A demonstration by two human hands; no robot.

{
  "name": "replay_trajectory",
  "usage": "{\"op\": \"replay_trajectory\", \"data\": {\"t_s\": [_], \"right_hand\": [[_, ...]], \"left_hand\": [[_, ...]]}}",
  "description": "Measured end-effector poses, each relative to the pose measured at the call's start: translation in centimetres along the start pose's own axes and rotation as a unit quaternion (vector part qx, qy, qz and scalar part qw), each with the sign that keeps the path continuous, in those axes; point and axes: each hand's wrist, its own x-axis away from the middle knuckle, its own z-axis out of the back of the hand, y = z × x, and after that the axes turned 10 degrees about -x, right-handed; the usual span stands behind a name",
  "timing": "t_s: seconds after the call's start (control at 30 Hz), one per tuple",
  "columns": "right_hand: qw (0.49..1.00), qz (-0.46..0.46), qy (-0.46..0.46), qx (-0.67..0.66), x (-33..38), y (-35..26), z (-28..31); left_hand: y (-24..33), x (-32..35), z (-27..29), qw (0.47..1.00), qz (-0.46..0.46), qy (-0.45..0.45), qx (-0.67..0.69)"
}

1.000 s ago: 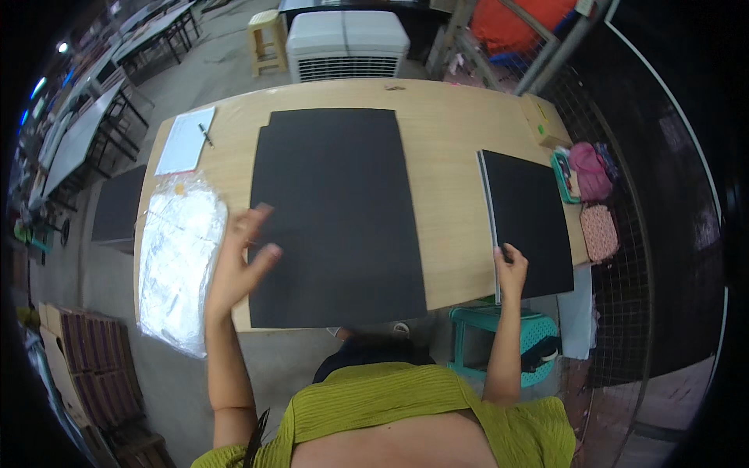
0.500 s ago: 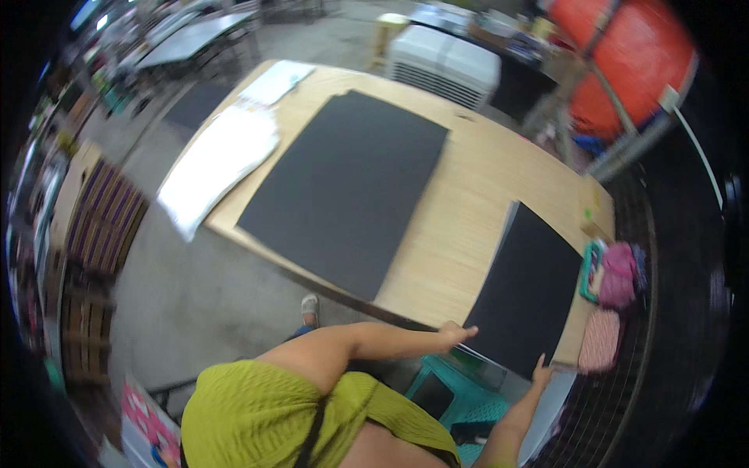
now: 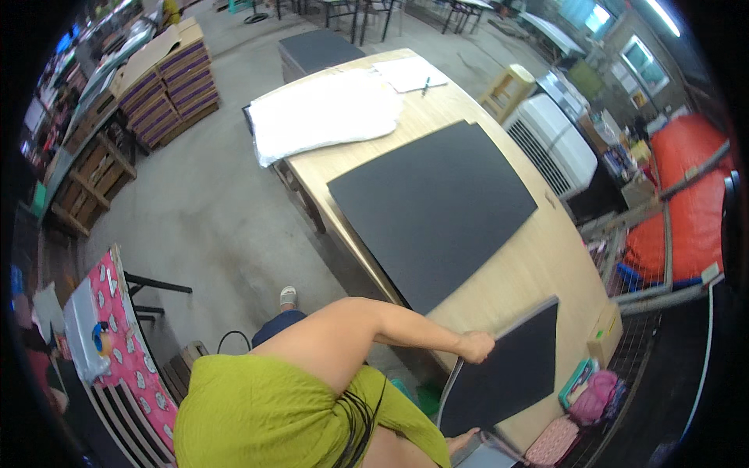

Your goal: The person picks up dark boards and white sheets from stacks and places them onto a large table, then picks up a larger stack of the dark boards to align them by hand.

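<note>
A smaller stack of black sheets (image 3: 511,366) lies at the near right end of the wooden table (image 3: 546,269), a pale edge showing along its left side. My left hand (image 3: 475,345) is closed on that left edge, knuckles up. At the near edge of the stack, low in the view, my right hand (image 3: 463,441) grips with its thumb on top; its other fingers are hidden beneath. Further along the table lies a larger black sheet or stack (image 3: 437,207), apart from both hands.
A white plastic-wrapped bundle (image 3: 328,113) and a white pad (image 3: 411,75) with a pen sit at the far end. By the right edge are a small cardboard box (image 3: 605,334), a pink cloth bundle (image 3: 594,396) and a pink woven pouch (image 3: 552,441). A white cooler (image 3: 550,144) stands behind.
The view has swung left. My left hand has gone from a loose touch near the stack's corner to a closed grip on its edge. The smaller stack now appears turned and lower.
</note>
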Motion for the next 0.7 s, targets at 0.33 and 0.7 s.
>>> {"op": "replay_trajectory", "data": {"t_s": [0.33, 0.7], "right_hand": [[0.945, 0.187, -0.093, -0.250, 19.9, -28.4, -17.7], [0.860, 0.381, -0.195, -0.277, 61.6, -60.9, -30.1]], "left_hand": [[-7.2, 31.3, 27.3, 0.970, -0.168, 0.176, 0.020], [-36.8, 64.1, 48.3, 0.716, 0.043, 0.459, 0.525]]}}
